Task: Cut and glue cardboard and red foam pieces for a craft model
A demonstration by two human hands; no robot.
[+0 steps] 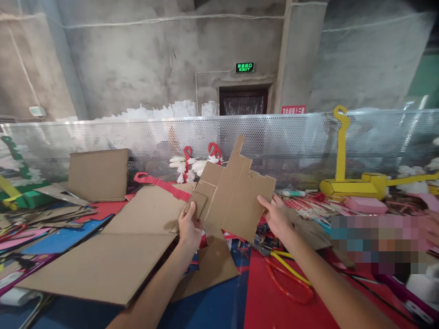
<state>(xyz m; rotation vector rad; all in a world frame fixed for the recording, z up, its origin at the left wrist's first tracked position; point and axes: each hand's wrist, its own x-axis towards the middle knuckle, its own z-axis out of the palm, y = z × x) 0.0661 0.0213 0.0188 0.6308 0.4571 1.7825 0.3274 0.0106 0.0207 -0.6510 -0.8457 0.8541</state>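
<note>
My left hand [190,228] is closed on the lower left edge of a cut brown cardboard piece [236,196], its thumb over a small cardboard flap. The piece is raised and tilted, with a narrow tab pointing up and notches along its top. Its right edge is pinched in my right hand [276,214]. A large folded cardboard sheet [89,260] lies left of my left hand, with a red hook-ended strip [161,185] resting across its far part. Under my right forearm lie scissors [284,269] with red and yellow handles.
A perforated metal panel [154,132] stands along the far side. A yellow hook-topped form [341,151] stands at right. Cardboard scraps [58,219] lie at left, a red sheet [260,297] in front. At the right edge shows another person's hand [432,226].
</note>
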